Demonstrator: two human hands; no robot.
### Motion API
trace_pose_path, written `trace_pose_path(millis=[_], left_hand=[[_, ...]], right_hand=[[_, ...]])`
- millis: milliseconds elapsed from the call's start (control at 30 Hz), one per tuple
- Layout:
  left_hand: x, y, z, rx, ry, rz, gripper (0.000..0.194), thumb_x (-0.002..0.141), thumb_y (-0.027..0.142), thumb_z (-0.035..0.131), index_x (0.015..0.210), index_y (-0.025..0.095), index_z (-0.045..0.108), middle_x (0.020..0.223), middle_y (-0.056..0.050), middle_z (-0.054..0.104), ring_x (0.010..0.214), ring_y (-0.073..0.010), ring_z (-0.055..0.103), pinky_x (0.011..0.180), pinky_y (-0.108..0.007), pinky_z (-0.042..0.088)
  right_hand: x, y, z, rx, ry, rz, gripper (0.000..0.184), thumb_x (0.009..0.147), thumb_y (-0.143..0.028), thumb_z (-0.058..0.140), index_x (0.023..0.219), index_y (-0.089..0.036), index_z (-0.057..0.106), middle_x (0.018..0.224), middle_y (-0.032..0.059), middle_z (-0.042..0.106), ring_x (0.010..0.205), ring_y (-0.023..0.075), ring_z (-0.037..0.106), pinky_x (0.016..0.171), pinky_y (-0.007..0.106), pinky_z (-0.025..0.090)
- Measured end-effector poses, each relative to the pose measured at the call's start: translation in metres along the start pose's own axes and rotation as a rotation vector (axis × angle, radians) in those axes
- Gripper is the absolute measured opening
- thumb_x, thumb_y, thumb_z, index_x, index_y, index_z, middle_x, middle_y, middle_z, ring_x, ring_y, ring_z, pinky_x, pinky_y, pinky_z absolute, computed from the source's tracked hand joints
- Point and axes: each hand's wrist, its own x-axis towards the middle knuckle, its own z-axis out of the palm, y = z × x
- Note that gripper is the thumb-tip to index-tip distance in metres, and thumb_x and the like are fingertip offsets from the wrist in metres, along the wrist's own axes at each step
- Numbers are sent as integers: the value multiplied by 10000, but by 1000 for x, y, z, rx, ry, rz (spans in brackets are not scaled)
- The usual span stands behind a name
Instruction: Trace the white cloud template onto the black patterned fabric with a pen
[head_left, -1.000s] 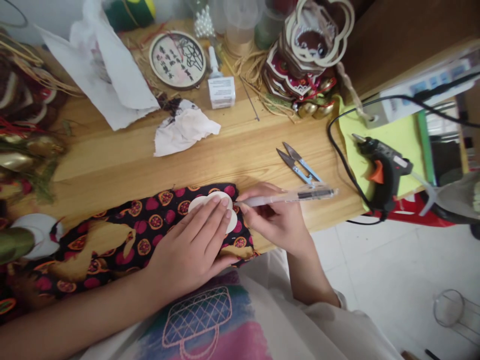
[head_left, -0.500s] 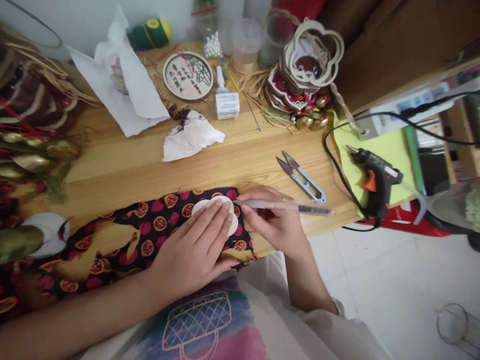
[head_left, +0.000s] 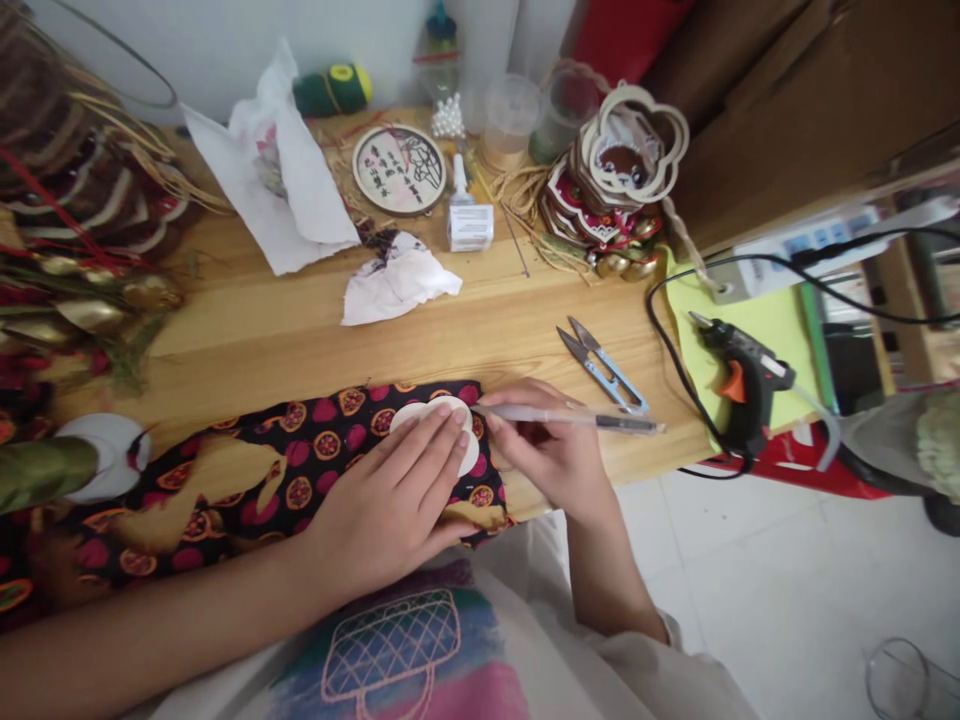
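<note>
My left hand (head_left: 390, 500) lies flat, fingers stretched out, pressing a white scalloped template (head_left: 435, 412) onto a black patterned fabric (head_left: 255, 480) with red and orange dots. My right hand (head_left: 551, 455) is closed on a clear pen (head_left: 577, 418). The pen's tip touches the template's upper right edge, close to my left fingertips. The fabric is spread along the near edge of the wooden table (head_left: 300, 330). Most of the template is hidden under my left fingers.
Thread snips (head_left: 600, 368) lie just beyond my right hand. A black glue gun (head_left: 739, 385) with its cord rests on a yellow-green mat at the right. Crumpled tissue (head_left: 397, 280), a small glue bottle (head_left: 469, 215), a round painted plaque (head_left: 399, 168) and stacked wooden ornaments (head_left: 615, 180) sit farther back.
The pen has swung from pointing up-right to lying nearly level, its tip moving up along the template's right edge. My left hand stays pressed in place. The view has tilted slightly.
</note>
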Motion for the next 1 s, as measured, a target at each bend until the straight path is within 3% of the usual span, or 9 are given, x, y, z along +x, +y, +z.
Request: trace_pose_path(millis=[333, 467, 633, 833, 1000], left_hand=[[-2, 2, 2, -42, 2, -31, 637, 949, 508, 490, 1308, -14, 551, 1397, -235, 535, 1335, -348, 476, 1123, -453, 393], [-3, 1, 3, -20, 16, -9, 664, 947, 530, 482, 1292, -32, 556, 1382, -250, 543, 1325, -360, 482, 1112, -462, 402], [-5, 1, 6, -36, 22, -4, 695, 928, 541, 516, 1337, -21, 522, 1420, -260, 500, 1344, -364, 462, 1115, -469, 401], [-4, 1, 6, 9, 18, 6, 694, 915, 548, 532, 1311, -22, 542, 1407, -256, 515, 1331, -355, 480, 1113, -471, 414], [-4, 2, 5, 81, 24, 27, 750, 872, 613, 562, 1284, -14, 563, 1383, -256, 539, 1316, -348, 496, 1111, -462, 416]], right_hand=[[7, 2, 0, 58, -82, 4, 163, 903, -216, 609, 1046, -232, 686, 989, 32, 736, 937, 161, 677, 791, 311, 550], [8, 1, 2, 67, -29, 65, 117, 871, -230, 616, 936, -198, 707, 886, 31, 733, 778, 142, 663, 651, 265, 515], [5, 0, 4, 143, 58, 155, 85, 791, -244, 632, 793, -180, 688, 696, -5, 678, 520, 85, 518, 472, 219, 390], [7, 6, 8, 400, 227, 205, 213, 753, -404, 702, 792, -199, 655, 645, -23, 614, 480, 77, 441, 461, 229, 390], [10, 7, 10, 467, 304, 154, 307, 739, -461, 719, 868, -193, 642, 746, 1, 624, 569, 89, 520, 514, 230, 437]])
